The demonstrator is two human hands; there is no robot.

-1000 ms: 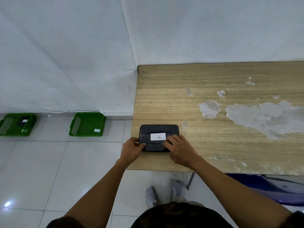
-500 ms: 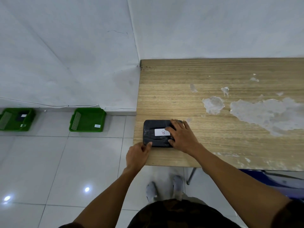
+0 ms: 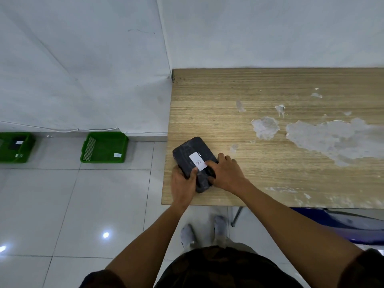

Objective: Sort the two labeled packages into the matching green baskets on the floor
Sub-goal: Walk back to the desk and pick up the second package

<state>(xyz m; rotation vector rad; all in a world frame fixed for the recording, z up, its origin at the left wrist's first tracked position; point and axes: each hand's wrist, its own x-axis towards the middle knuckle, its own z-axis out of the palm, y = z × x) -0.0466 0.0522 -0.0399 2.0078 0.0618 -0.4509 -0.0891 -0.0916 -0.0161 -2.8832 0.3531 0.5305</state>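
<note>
**A:** What fills the frame?

**B:** A worn wooden table [image 3: 270, 96], veneer flaking, at right; glossy tiled floor [image 3: 83, 204] lies open at left.

**A:** The baskets?

**B:** Two green plastic baskets [image 3: 104, 150] [image 3: 14, 150], far left.

**A:** The package?

**B:** A dark wrapped package [image 3: 191, 154], white label [image 3: 198, 161], skewed at the table's near-left corner. The left hand [image 3: 184, 183] and right hand [image 3: 226, 173] curl closed around it.

White walls [image 3: 83, 59] meet in a corner; glossy pale floor tiles [image 3: 52, 215]; worn wooden table [image 3: 270, 96].
</note>
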